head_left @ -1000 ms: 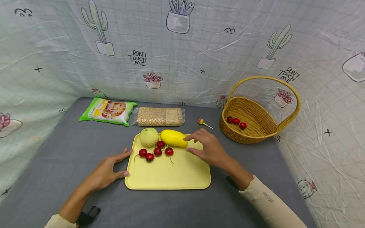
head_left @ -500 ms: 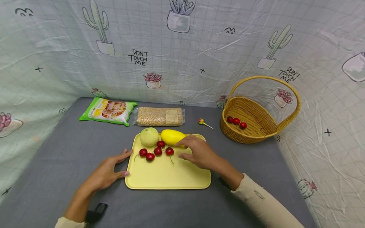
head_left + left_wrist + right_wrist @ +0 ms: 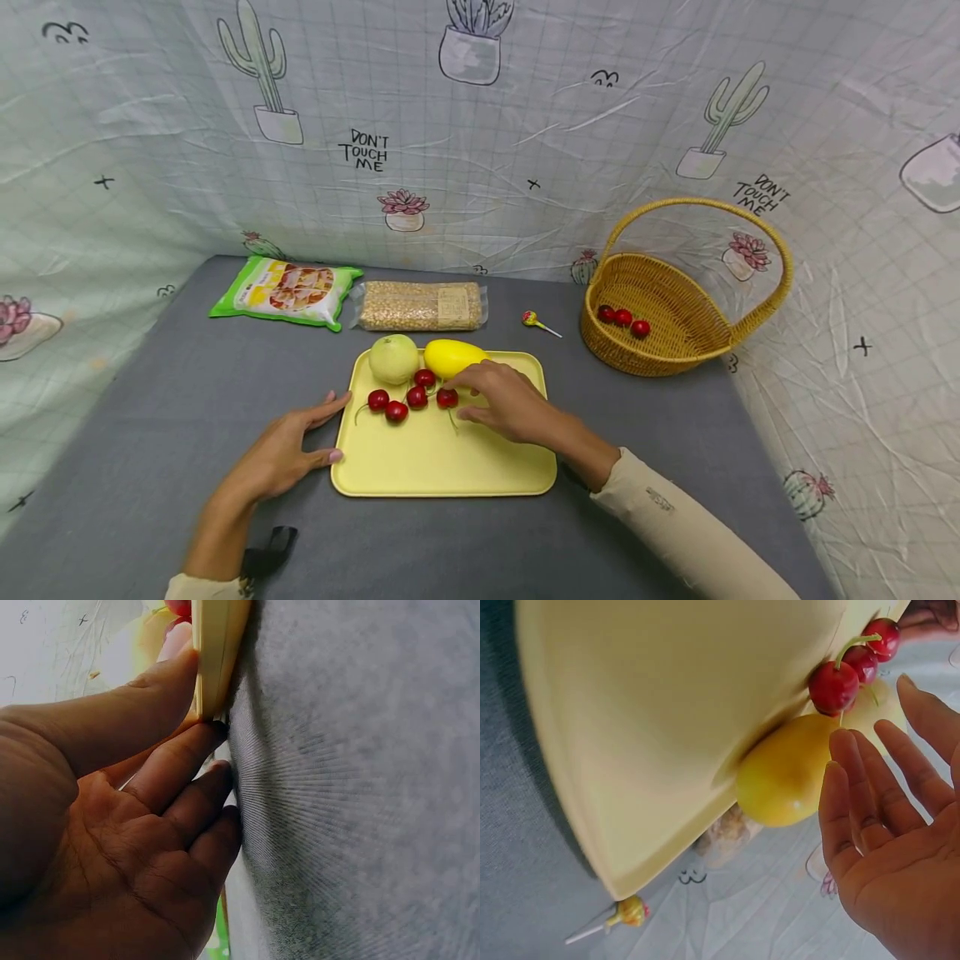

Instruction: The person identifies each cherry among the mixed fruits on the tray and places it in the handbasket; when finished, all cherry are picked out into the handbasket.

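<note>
On the table lies a yellow tray (image 3: 442, 471) with several red cherries (image 3: 396, 412), a pale green round fruit (image 3: 393, 358) and a yellow oval melon (image 3: 453, 357). My left hand (image 3: 277, 458) rests at the tray's left edge; its thumb (image 3: 142, 712) touches the rim and the other fingers lie against the side. Over the tray, my right hand (image 3: 506, 404) hovers with thumb and fingers apart around the rightmost cherry (image 3: 447, 398). The right wrist view shows nothing between its fingers (image 3: 889, 795), with the cherries beyond the fingertips.
A wicker basket (image 3: 645, 365) with a tall handle stands at the right, holding 3 cherries (image 3: 622, 317). Behind the tray lie a green-edged food bag (image 3: 288, 292), a vacuum-packed bag of grains (image 3: 405, 307) and a lollipop (image 3: 531, 319). A printed cloth hangs behind.
My right hand has moved left across the tray, from beside the yellow melon to the rightmost cherry. My left hand stays at the tray's edge, its forearm shifted slightly right.
</note>
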{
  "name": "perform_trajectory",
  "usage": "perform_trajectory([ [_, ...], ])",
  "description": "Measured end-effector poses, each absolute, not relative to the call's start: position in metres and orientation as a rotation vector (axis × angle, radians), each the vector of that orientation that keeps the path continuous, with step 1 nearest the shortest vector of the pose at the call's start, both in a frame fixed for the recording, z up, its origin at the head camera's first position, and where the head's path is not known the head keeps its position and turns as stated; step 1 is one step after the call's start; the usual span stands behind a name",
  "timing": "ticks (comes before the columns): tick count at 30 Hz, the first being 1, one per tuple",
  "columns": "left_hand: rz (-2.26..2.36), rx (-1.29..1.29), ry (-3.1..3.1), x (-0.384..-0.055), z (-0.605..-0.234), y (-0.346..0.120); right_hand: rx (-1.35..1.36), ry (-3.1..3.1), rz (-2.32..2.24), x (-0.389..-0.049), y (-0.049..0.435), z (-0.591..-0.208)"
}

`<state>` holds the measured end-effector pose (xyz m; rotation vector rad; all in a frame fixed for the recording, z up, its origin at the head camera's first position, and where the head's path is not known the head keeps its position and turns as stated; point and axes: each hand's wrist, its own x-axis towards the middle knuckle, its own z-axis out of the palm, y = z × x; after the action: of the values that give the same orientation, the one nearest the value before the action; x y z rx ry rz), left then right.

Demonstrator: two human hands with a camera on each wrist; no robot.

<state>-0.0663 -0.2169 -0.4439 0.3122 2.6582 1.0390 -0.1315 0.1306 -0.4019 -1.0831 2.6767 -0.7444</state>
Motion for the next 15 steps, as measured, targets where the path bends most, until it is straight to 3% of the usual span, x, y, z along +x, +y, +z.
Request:
perform_trajectory([
  [15, 1.061, 0.317, 2.662, -0.065, -0.444, -0.217, -1.076, 2.731, -0.576, -0.128, 0.119, -0.411],
])
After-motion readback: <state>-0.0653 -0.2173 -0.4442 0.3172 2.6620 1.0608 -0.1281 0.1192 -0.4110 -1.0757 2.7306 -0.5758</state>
